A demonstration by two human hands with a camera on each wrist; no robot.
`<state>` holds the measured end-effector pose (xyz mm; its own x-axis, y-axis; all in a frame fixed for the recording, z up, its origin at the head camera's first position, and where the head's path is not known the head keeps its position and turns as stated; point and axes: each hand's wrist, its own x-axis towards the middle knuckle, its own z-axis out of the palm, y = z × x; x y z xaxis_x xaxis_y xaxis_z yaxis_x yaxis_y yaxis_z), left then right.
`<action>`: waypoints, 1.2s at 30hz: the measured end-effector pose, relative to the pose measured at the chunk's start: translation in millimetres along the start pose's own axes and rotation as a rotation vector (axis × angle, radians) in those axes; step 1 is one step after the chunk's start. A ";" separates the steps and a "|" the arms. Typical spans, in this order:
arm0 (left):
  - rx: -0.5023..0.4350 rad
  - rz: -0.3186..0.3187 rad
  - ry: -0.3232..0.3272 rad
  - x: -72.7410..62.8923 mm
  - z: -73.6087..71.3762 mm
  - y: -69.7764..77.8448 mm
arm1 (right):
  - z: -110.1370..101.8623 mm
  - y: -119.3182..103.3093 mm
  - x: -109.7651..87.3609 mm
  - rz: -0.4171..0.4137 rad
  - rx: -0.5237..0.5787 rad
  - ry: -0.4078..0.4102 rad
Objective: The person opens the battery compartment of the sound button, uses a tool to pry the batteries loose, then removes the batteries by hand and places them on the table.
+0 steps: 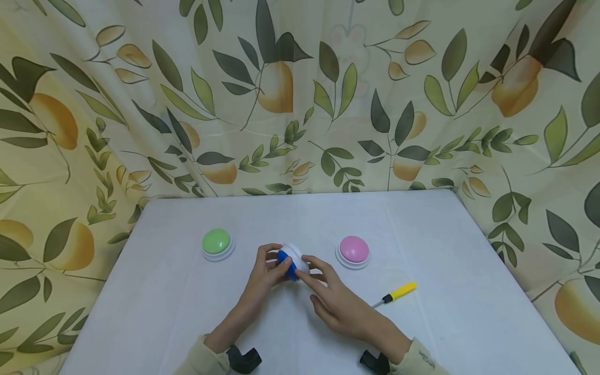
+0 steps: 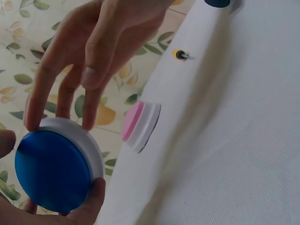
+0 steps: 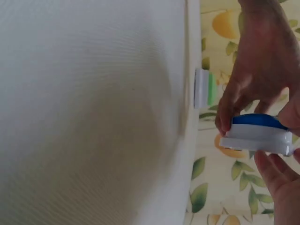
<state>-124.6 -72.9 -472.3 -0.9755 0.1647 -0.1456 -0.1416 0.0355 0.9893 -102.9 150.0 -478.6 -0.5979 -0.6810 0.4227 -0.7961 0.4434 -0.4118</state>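
A round push button with a blue dome [image 2: 52,171] and a white base [image 3: 255,138] is held up above the table, tilted on its side. My left hand [image 1: 264,276] grips it by the edge, fingers and thumb around the rim. My right hand [image 1: 335,299] comes from the other side and touches the white base with fairly straight fingertips; its thumb [image 2: 92,70] stands apart from the button. In the right wrist view, some right fingers [image 3: 267,173] meet the underside of the base.
On the white-covered table [image 1: 154,312], a green button [image 1: 216,241] stands at the left and a pink button [image 1: 354,250] right of centre. A yellow-handled screwdriver [image 1: 402,291] lies beyond the right forearm. A patterned curtain [image 1: 300,140] hangs behind the table.
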 end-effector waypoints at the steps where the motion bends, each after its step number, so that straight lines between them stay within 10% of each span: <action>1: 0.000 0.004 -0.007 -0.5 0.4 0.2 | -1.8 -0.3 -0.5 -0.015 0.003 0.003; 13: -0.007 0.118 -0.084 -3.6 0.1 1.2 | -11.9 -3.4 -1.6 -0.045 0.093 0.052; 23: -0.072 0.129 -0.181 -5.5 -1.3 5.8 | -16.1 -9.5 7.9 -0.056 0.307 0.157; 36: -0.127 0.125 -0.264 -6.9 -2.7 14.3 | -18.0 -1.8 21.3 -0.038 0.299 0.242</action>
<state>-120.4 -76.2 -457.1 -0.9115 0.4112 -0.0040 -0.0594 -0.1221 0.9907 -115.9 145.1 -454.3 -0.6018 -0.5205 0.6057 -0.7771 0.2069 -0.5944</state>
